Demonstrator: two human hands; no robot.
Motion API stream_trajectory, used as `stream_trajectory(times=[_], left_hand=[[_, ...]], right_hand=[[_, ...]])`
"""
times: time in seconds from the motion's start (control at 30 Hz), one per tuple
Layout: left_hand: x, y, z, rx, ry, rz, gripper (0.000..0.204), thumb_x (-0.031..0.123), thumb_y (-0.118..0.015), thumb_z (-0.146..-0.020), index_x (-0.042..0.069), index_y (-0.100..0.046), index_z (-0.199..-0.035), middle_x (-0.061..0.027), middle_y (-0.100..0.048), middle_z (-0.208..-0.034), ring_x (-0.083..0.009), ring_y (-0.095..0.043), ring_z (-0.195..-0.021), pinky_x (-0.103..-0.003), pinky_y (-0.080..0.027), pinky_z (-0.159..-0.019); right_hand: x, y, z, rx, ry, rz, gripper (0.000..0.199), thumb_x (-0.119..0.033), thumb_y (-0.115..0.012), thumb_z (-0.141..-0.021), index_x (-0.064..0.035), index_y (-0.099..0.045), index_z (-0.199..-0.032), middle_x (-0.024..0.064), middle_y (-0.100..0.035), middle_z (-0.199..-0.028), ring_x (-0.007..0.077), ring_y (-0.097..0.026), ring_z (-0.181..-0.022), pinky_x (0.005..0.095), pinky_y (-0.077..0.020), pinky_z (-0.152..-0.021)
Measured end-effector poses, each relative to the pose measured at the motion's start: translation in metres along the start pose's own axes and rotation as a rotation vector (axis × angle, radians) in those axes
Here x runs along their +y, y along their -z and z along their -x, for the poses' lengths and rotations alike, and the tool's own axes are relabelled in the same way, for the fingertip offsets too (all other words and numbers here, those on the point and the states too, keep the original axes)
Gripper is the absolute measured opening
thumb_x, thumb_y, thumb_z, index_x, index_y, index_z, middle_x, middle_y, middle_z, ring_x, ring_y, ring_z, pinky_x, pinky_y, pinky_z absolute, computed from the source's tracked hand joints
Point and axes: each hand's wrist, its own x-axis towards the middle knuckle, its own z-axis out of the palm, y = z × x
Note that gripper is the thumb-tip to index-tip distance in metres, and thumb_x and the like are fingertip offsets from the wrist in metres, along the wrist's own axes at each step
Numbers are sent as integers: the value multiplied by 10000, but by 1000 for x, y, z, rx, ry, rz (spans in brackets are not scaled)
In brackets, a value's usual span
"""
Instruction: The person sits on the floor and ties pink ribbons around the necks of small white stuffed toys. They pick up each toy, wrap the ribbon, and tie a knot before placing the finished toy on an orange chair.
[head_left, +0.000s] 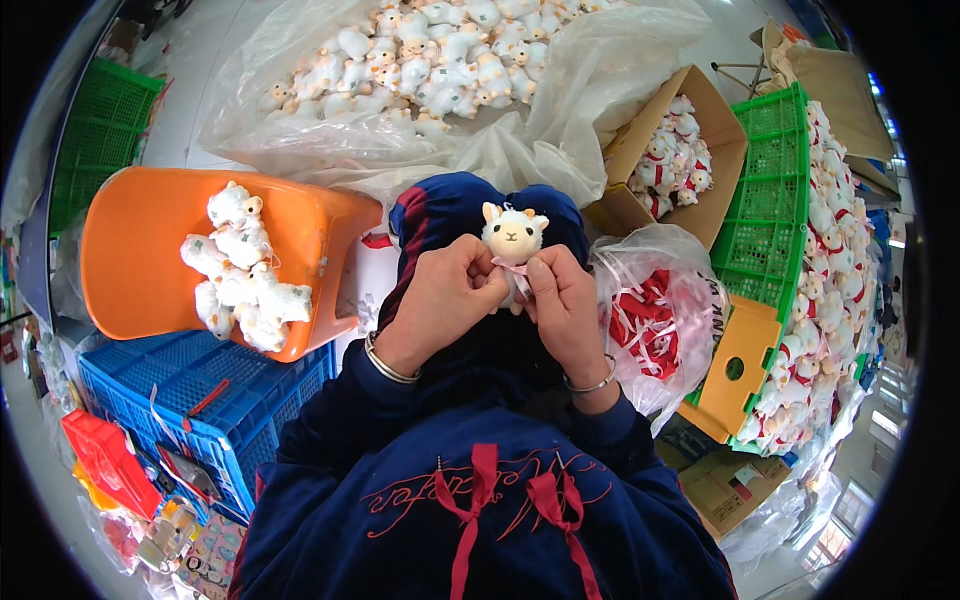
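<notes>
Head camera view: we have a small white plush toy (514, 235) between our two hands, over our lap near the knees, its face turned up toward us and its ears pointing away. A pink ribbon (512, 268) lies across its neck, just below the chin. Our left hand (445, 300) has its grip together, thumb and fingers pinched on the ribbon's left part. Our right hand (570, 305) has its grip together too, the thumb pressed on the ribbon's right part; the fingers behind it are partly hidden. Whether the toy's back rests on our legs, we cannot tell.

To our left, an orange chair (120, 260) carries a heap of white toys (245, 265), and just below it stands a blue crate (170, 370). Beyond our knees, many more toys (440, 60) lie on a clear plastic sheet (360, 155). Beside our right hand we see a clear bag (690, 245) with red and pale ribbons (645, 325) in it. Farther out are an open cardboard box (725, 150) with toys inside and a green crate (755, 200), with a big pile of red-trimmed toys (820, 310) beside it.
</notes>
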Motion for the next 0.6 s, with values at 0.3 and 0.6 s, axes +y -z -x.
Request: stream_trajectory(times=[0.3, 0.6], left_hand=[[0, 1, -2, -27, 16, 85, 233, 207, -701, -958, 3, -624, -874, -76, -642, -670, -124, -615, -592, -293, -485, -559], [-17, -8, 9, 34, -148, 163, 175, 146, -576, -1050, 18, -586, -932, -54, -648, -721, -108, -612, -613, -265, -479, -574]], right_hand=[[-14, 5, -4, -5, -101, -8, 226, -181, -558, -1070, -2, -608, -940, 23, -624, -676, 74, -573, -579, 252, -446, -532], [1, -6, 0, 73, 145, 251, 243, -181, -621, -1044, -19, -571, -870, 26, -610, -636, 75, -565, -567, 262, -438, -527]])
